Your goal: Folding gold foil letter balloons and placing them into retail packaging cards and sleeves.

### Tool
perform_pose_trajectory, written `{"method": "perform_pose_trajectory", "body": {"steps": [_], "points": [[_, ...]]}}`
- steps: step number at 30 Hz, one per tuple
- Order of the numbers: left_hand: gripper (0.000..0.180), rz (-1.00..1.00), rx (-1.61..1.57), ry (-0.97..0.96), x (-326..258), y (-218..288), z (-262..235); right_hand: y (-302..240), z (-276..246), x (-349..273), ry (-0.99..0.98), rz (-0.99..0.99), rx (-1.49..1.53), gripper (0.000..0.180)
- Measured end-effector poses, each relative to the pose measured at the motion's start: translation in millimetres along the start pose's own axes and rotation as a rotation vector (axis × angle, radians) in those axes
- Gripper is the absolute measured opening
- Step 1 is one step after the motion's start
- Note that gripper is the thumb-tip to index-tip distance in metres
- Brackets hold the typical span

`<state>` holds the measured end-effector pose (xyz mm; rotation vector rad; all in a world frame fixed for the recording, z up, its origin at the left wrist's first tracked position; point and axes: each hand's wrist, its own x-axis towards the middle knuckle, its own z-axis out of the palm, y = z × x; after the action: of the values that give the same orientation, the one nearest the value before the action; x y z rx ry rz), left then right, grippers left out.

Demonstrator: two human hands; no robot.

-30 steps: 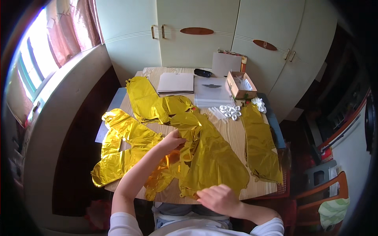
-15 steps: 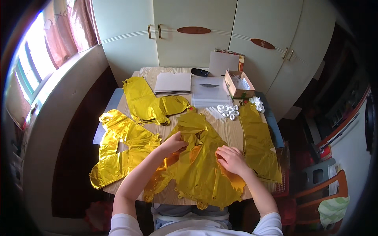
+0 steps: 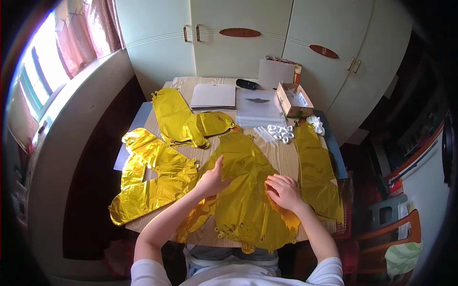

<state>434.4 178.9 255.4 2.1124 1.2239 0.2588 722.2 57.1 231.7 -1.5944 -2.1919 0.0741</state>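
A flat gold foil balloon [image 3: 241, 183] is spread over the near middle of the table, its lower end reaching the front edge. My left hand [image 3: 212, 181] is over its left part, index finger stretched out and thumb apart, with nothing held. At the balloon's right side, my right hand [image 3: 285, 191] has its fingers curled over the folded edge, where orange-looking foil shows beneath. Three more gold foil pieces lie around it: one at the far left [image 3: 174, 117], a shiny one at the left [image 3: 152, 171], and a long one at the right [image 3: 317, 174].
Farther back are a stack of pale sheets [image 3: 213, 97], a clear plastic sheet [image 3: 257, 110], a black case [image 3: 246, 84] and a small box [image 3: 295, 100] with plastic bags. White rings [image 3: 280, 133] lie near thin clear strips [image 3: 265, 135]. A wooden chair [image 3: 412, 238] stands right of the table.
My left hand has let go of the raised, crumpled foil, moved slightly down and left, and stretched its index finger. The foil there now lies flatter. My right hand has hardly moved.
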Motion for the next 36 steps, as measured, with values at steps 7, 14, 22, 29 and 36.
{"method": "perform_pose_trajectory", "body": {"steps": [7,14,22,29,36], "points": [[0.06,-0.053,0.137,-0.12,-14.0,23.7,2.6,10.5,6.9,-4.1,0.052,-0.052,0.042,0.034],[0.061,0.341,0.503,0.067,-28.0,29.5,14.8,9.8,6.1,-4.6,0.056,-0.054,0.041,0.034],[0.078,0.756,0.551,-0.027,-0.2,31.6,32.0,5.5,5.3,-3.1,0.066,-0.05,0.003,0.035],[0.077,0.677,0.594,-0.004,-1.6,15.1,43.5,4.2,5.5,-3.5,0.055,-0.042,0.037,0.036],[0.078,0.664,0.573,0.02,-4.9,8.8,42.2,4.4,6.2,-3.8,0.045,-0.029,0.044,0.036]]}}
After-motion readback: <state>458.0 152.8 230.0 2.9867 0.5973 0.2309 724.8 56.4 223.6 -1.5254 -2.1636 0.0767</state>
